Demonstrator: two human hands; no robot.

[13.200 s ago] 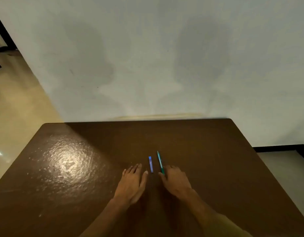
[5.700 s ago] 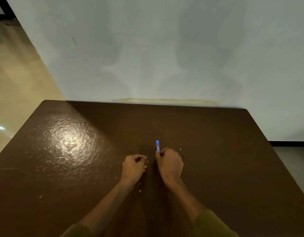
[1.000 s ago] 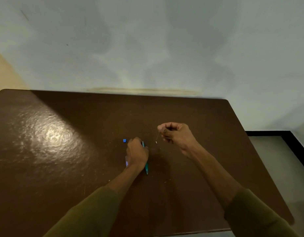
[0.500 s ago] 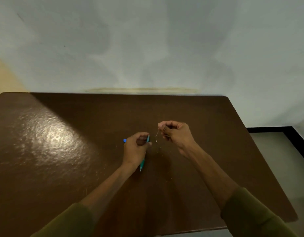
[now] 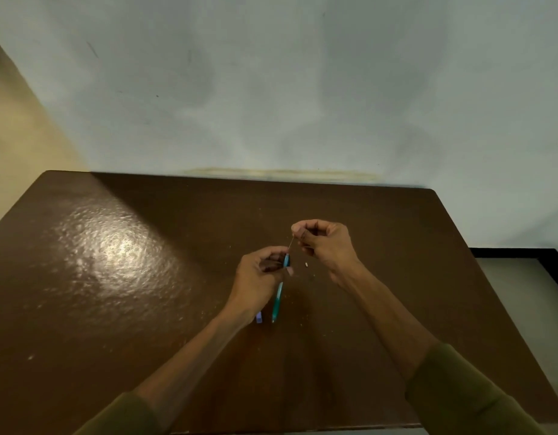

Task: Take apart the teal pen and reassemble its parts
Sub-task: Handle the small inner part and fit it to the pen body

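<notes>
1. Teal pen barrel [image 5: 278, 297] hangs tip-down over the bench [image 5: 114, 277], pinched near its top by the left hand [image 5: 255, 277].
2. Right hand [image 5: 326, 243] pinches a thin refill [image 5: 290, 244] above the barrel's open end.
3. Both parts look light and slippery; the refill likely bends, so grip close to its end.

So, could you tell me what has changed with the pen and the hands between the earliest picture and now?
The teal pen barrel has left the table: the left hand picked it up and holds it near its upper end. The right hand has risen and pinches a thin refill, angled toward the barrel's top. A small pale part now lies on the table. The blue piece is still on the table.
</notes>
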